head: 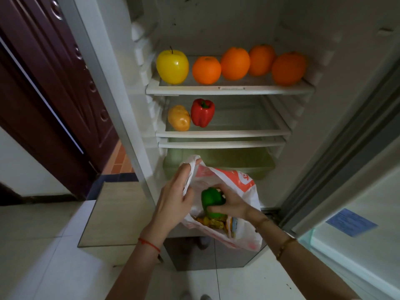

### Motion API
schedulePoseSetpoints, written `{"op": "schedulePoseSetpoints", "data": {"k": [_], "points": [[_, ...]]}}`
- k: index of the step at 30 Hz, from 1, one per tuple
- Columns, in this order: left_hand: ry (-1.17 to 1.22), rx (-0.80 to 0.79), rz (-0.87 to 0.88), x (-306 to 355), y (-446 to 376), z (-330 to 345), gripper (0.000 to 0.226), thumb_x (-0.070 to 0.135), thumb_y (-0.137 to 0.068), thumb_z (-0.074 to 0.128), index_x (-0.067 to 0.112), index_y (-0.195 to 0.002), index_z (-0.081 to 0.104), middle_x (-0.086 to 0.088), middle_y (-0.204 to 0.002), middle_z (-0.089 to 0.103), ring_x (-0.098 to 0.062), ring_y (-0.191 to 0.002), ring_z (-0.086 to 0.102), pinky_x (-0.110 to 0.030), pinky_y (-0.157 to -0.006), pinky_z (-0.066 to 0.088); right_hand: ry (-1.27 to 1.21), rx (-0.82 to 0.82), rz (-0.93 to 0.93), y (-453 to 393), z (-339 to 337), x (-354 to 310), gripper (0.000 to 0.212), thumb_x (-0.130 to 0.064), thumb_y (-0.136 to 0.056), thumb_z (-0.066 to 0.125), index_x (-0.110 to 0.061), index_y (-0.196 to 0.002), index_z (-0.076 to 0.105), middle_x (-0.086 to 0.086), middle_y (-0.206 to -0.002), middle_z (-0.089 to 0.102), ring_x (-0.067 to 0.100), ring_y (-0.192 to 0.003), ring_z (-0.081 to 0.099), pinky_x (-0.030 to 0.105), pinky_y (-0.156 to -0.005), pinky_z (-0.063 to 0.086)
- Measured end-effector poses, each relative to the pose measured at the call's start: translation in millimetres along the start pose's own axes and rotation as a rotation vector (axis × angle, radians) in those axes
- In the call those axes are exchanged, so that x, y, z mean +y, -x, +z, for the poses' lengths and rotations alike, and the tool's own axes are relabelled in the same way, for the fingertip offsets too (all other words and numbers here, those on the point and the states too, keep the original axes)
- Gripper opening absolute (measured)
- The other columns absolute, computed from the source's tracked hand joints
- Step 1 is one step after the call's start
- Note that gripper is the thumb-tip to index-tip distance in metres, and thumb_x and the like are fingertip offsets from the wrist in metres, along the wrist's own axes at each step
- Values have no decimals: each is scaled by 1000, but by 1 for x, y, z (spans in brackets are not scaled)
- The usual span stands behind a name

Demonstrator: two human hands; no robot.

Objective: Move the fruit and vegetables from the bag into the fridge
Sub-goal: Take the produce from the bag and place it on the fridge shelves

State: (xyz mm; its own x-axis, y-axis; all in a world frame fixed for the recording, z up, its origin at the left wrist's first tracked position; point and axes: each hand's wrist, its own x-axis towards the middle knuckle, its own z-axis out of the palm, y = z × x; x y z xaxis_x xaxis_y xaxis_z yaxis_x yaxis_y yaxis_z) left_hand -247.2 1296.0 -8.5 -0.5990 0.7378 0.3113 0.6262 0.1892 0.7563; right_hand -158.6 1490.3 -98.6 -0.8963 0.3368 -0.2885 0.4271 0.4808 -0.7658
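A white and orange plastic bag (pixel 242 187) hangs in front of the open fridge, low in the view. My left hand (pixel 173 198) grips its left handle and holds the mouth apart. My right hand (pixel 232 204) is closed around a green pepper (pixel 211 199) at the bag's mouth. More yellowish produce and a packet lie deeper in the bag (pixel 213 223). On the fridge's top shelf (pixel 229 88) stand a yellow apple (pixel 172 67) and several oranges (pixel 235 63). The second shelf (pixel 223 133) holds a potato (pixel 179 118) and a red pepper (pixel 202 112).
A greenish crisper drawer (pixel 242 163) sits under the lower shelves, just behind the bag. The fridge door (pixel 357 191) stands open at the right. A dark wooden door (pixel 54 94) is at the left, and a pale tiled floor (pixel 43 245) lies below.
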Motion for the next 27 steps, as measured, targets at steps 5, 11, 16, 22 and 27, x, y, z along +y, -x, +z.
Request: {"op": "schedulePoseSetpoints", "data": {"k": [5,11,16,22,27], "points": [[-26,41,-16,-3,-7,-1,67,-3,-89,47,26,-148,34,7,-143,48,-25,-100,59,-17,-75,49,-206,102,-62,14,-29,-39,54,-25,-77,80,-21,-121,48,-6,-112,60,15,-107,60,20,-78,54],[-34,97,9,-2,-17,-1,70,-5,-88,51,27,-148,34,7,-144,46,-15,-118,54,-5,-85,41,-391,182,-180,37,-75,-81,56,-27,-75,81,-17,-125,56,3,-114,64,17,-105,64,22,-78,55],[-29,87,26,-1,-21,2,72,-6,-88,51,29,-148,34,9,-145,45,-9,-123,50,-7,-91,40,-251,627,-196,40,-120,-110,76,-33,-67,87,-16,-125,42,-8,-109,54,6,-94,59,14,-70,51],[10,60,46,1,-22,6,74,-7,-88,50,37,-146,33,13,-143,44,3,-120,46,3,-87,36,-125,829,-154,-2,-145,-113,83,-28,-69,84,-15,-138,40,7,-127,53,18,-112,52,28,-91,46],[18,56,45,-3,-26,7,68,-6,-88,50,27,-146,37,12,-145,43,1,-127,42,4,-93,31,-137,821,-79,-47,-149,-111,84,-30,-65,86,-11,-130,36,12,-129,51,30,-123,49,47,-101,47]]}}
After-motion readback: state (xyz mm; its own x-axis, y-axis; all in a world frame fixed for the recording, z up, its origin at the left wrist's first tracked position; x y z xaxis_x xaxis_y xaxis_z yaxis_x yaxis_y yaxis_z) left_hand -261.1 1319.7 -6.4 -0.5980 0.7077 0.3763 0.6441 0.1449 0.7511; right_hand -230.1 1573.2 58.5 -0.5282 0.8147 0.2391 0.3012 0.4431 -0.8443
